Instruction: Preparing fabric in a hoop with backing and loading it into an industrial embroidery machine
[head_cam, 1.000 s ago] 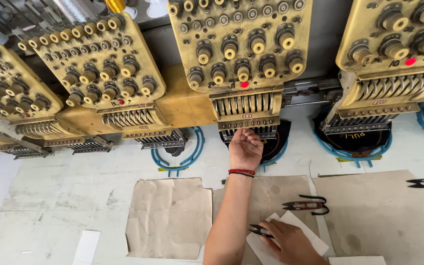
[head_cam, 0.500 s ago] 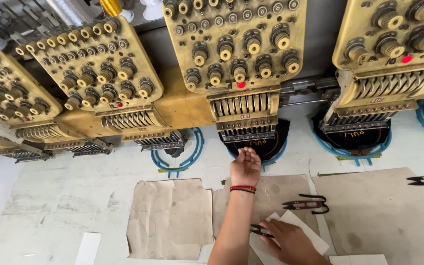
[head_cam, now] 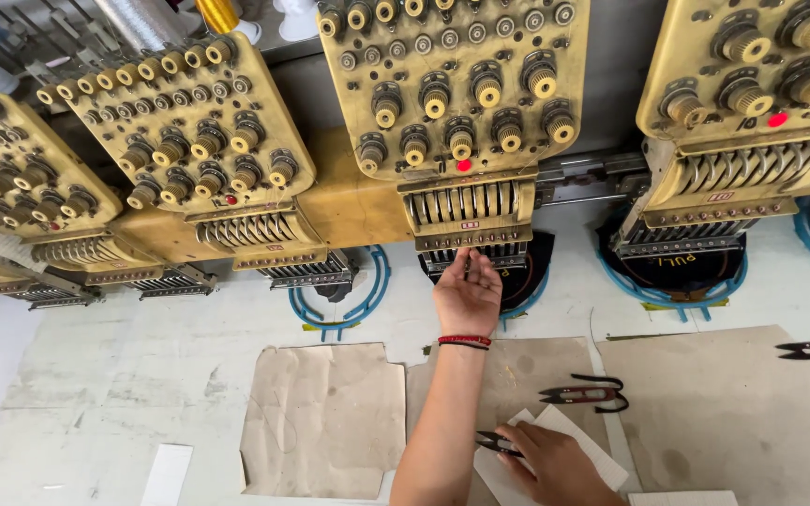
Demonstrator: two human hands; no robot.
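Fingers of left hand [head_cam: 467,292] pinch at needle bar [head_cam: 467,253], 12 o'clock; right hand [head_cam: 555,461] grips snips [head_cam: 497,442]. Risk: needle prick if head cycles.

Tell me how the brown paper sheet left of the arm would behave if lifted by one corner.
The brown sheet looks thin and creased, so it would probably sag and flop. It likely weighs little. Its ragged edges suggest it could tear if pulled hard.
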